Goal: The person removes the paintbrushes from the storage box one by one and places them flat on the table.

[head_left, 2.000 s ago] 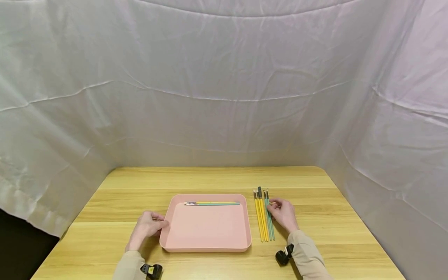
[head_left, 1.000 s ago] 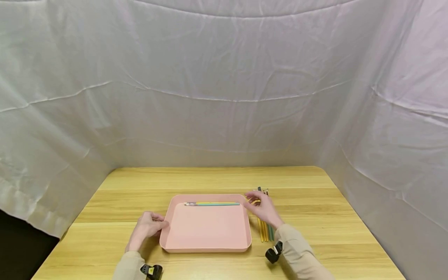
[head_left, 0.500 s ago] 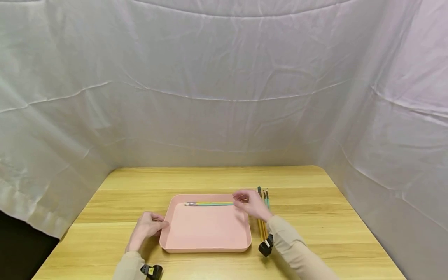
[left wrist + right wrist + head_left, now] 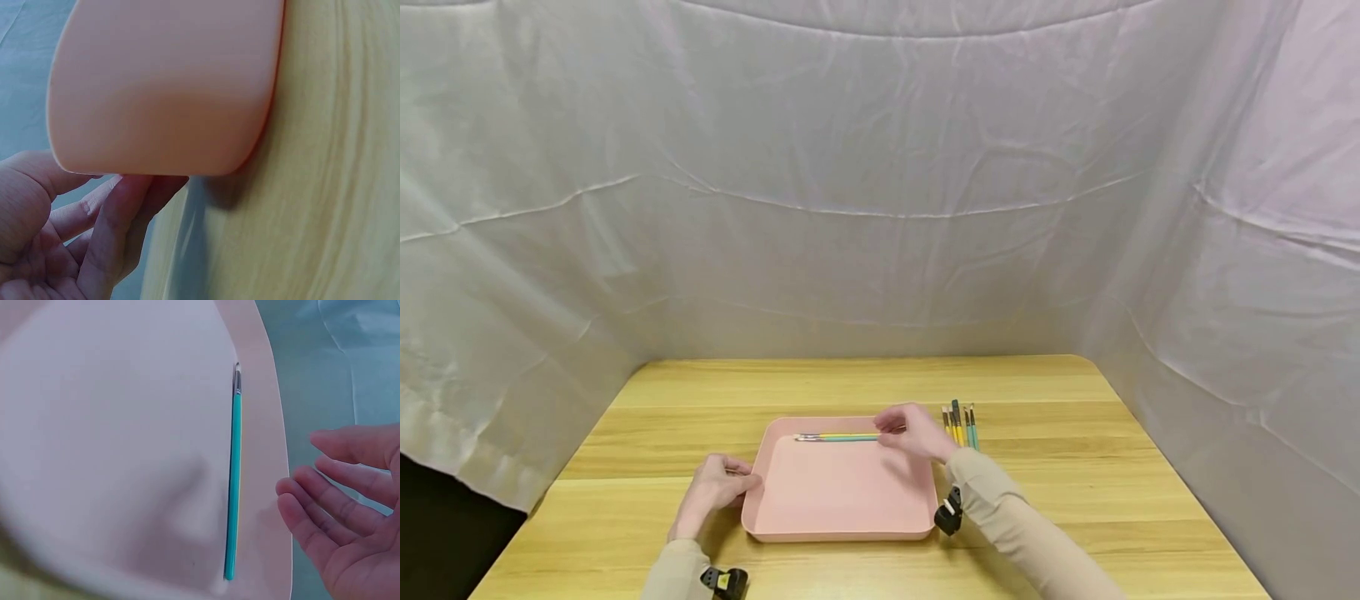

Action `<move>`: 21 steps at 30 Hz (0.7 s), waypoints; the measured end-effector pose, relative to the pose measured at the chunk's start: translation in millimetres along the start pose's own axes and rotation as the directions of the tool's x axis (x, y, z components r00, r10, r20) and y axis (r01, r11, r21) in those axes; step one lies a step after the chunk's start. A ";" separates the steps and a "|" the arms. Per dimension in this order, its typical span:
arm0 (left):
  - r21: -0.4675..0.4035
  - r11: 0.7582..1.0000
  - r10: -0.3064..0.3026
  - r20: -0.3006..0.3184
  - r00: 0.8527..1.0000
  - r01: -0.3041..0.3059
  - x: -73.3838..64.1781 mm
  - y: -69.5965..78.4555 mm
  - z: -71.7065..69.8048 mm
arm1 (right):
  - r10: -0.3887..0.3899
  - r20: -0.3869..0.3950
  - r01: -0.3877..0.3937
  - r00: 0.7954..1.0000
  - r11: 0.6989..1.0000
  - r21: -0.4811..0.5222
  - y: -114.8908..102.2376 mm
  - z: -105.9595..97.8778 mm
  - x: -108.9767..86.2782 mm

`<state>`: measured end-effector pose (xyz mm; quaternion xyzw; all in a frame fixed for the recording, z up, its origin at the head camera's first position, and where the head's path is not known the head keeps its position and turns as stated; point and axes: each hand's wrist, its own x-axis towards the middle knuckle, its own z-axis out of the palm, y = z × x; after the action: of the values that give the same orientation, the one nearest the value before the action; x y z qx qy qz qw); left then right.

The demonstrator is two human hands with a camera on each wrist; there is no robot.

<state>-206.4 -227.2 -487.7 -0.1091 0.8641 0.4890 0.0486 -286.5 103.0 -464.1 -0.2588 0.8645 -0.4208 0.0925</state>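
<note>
Pink tray, brushes partly behind sleeve

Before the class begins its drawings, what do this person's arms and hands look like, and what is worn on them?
The left sleeve and right sleeve are long, light beige and a little creased. Near each cuff sits a small black camera; the left camera has a yellow patch, unlike the right camera. The left hand and right hand wear no gloves.

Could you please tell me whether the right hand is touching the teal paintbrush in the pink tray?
Apart: the right wrist view plainly shows a strip of the pink tray between the right hand and the teal paintbrush.
</note>
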 end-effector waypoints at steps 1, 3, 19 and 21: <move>0.001 1.000 0.000 0.000 1.000 0.000 -0.1 0.1 0.0 | 0.008 0.012 -0.008 1.000 1.000 -0.003 -1.3 0.7 1.8; 0.002 1.000 0.000 0.000 1.000 0.000 -0.1 0.2 -0.1 | 0.015 0.030 -0.014 0.999 1.000 -0.018 -3.3 2.1 5.3; -0.003 1.000 -0.004 0.006 1.000 0.004 0.2 0.9 -0.6 | 0.063 0.095 -0.057 0.993 0.997 -0.058 -8.0 18.1 29.1; -0.004 1.000 -0.005 0.006 1.000 0.005 0.2 0.9 -0.5 | 0.074 0.097 -0.067 0.993 0.995 -0.073 -7.5 18.6 31.0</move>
<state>-206.8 -227.2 -486.8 -0.1101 0.8626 0.4910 0.0522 -303.0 70.2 -468.1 -0.2520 0.8815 -0.3735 0.1412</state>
